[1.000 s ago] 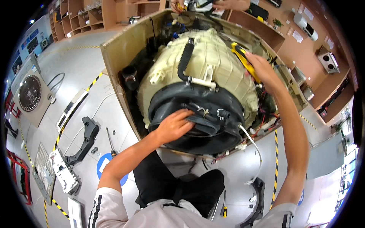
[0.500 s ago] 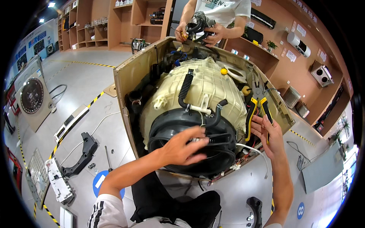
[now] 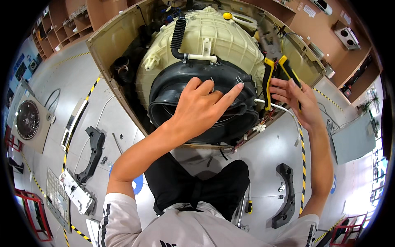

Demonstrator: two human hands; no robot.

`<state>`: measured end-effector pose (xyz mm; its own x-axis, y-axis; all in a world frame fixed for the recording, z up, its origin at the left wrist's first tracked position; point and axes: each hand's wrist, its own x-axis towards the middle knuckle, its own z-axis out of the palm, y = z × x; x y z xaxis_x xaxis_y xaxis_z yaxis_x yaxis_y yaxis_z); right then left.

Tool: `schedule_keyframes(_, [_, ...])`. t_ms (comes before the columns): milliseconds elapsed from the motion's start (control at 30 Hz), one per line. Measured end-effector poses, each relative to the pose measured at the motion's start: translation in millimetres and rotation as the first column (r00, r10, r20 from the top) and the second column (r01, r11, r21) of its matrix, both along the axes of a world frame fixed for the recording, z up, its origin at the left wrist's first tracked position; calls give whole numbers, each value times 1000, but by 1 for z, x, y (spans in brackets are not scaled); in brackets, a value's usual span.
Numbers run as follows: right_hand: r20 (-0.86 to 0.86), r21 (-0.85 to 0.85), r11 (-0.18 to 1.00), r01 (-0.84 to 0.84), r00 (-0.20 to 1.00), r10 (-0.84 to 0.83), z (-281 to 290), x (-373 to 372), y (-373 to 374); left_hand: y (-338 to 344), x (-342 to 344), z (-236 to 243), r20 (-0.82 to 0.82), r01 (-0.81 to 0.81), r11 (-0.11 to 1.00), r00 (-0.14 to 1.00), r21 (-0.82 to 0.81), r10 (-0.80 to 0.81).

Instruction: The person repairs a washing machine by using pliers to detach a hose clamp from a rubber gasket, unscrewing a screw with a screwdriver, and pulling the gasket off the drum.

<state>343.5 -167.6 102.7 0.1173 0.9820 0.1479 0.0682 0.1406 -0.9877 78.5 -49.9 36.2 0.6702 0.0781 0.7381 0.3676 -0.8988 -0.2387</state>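
My left hand (image 3: 200, 105) is over the black rubber door gasket (image 3: 164, 88) at the front of a cream plastic washing machine tub (image 3: 230, 39). Its index finger stretches out, the tip at a small wire hose clamp (image 3: 240, 80); the other fingers bend and the thumb is hidden. Beside the bent fingers a thin bit of metal shows. My right hand (image 3: 298, 96) holds pliers (image 3: 269, 78) with yellow and black handles, by the tub's right side. Their handles are spread and the grey jaws point away from me.
A tan metal cabinet (image 3: 108, 45) surrounds the tub. A ribbed black hose (image 3: 178, 35) runs down to a white pipe on top. At the right front hangs a white cable (image 3: 284, 109). Black curved parts (image 3: 284, 197), a screwdriver (image 3: 249, 206) and a white panel (image 3: 75, 191) lie on the floor.
The view has tilted down, and the co-worker has left it. My left hand's index finger now reaches to the clamp. The black elbow hose no longer stands up above the gasket.
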Motion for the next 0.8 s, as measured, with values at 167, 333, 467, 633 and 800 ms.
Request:
schedule_keyframes(167, [499,-11,998,68,865,-53,-3,-11,5,22,6,-9,101,270,963,958,6,-269])
schedule_keyframes(333, [788,25,996,87,611,-73,-11,-9,14,23,6,-12,245,541,788,839,-294,-485])
schedule_keyframes(467, [835,121,991,63,533,-136,-8,-19,18,19,8,-7,315,584,641,811,-498,-493])
schedule_keyframes(633, [932,93,978,187,330,-152,16,-31,14,22,19,10,-22,323,721,905,-613,-424])
schedule_keyframes(800, [933,359,932,-42,34,-358,14,-34,24,19,52,6,180,309,537,943,-785,-280])
